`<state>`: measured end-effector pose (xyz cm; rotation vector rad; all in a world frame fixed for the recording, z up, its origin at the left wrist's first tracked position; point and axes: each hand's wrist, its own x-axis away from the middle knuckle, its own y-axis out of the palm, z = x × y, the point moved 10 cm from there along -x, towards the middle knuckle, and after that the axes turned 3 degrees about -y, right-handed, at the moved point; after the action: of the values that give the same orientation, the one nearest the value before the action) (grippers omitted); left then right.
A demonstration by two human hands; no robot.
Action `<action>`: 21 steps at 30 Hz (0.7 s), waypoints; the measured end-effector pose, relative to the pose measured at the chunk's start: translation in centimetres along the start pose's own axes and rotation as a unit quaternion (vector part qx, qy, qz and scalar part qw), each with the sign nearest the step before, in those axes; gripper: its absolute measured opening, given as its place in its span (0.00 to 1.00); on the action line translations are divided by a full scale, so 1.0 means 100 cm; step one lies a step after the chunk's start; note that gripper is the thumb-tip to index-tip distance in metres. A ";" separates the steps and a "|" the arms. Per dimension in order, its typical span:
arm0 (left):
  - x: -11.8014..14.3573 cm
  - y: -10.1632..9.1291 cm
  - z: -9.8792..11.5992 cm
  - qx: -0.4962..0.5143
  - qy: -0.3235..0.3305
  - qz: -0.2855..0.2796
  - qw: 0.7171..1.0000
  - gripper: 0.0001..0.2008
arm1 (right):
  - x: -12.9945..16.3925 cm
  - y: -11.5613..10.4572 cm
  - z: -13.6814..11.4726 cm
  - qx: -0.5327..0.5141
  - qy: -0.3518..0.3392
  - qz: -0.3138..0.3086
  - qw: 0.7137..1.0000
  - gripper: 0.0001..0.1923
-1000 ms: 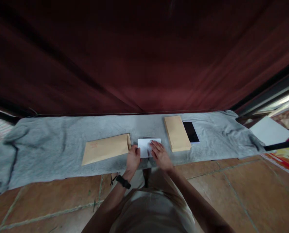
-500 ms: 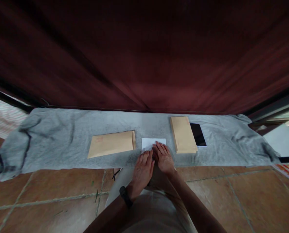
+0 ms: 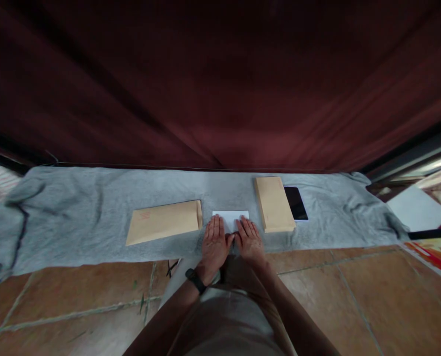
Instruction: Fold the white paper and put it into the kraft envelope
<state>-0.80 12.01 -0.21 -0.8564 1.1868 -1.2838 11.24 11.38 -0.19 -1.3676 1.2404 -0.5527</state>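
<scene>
Arms: both forearms reach forward from the body and converge over the near edge of the grey cloth [image 3: 75, 212] spread on the tiled floor [image 3: 354, 291].
Left hand [image 3: 213, 243]: open flat, palm down, fingers together and extended, pressing the near left part of the small white folded paper [image 3: 231, 218]; a black watch [image 3: 195, 280] sits on the wrist.
Right hand [image 3: 249, 239]: open flat, palm down, fingers on the paper's near right part, thumb beside the left thumb.
Paper: lies flat on the cloth, between the long tan envelope [image 3: 163, 222] and the stack of tan envelopes [image 3: 274, 203].
Beyond: a black phone [image 3: 295, 202] just beside the stack.
</scene>
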 end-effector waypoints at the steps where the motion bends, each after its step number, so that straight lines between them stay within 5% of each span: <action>1: -0.002 0.000 0.001 -0.001 0.003 0.001 1.000 0.33 | 0.000 -0.001 0.001 -0.002 0.003 0.004 1.000 0.26; 12: -0.001 -0.003 0.015 -0.004 0.108 -0.039 0.993 0.30 | -0.021 0.005 0.019 -0.036 0.023 -0.024 0.999 0.24; 21: 0.008 0.004 0.010 -0.039 0.137 -0.090 0.986 0.24 | -0.003 -0.004 0.012 -0.029 -0.006 -0.024 0.999 0.25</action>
<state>0.23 11.17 -0.53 -0.8791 1.4089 -1.5481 12.34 12.05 -0.06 -1.4501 1.2253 -0.5446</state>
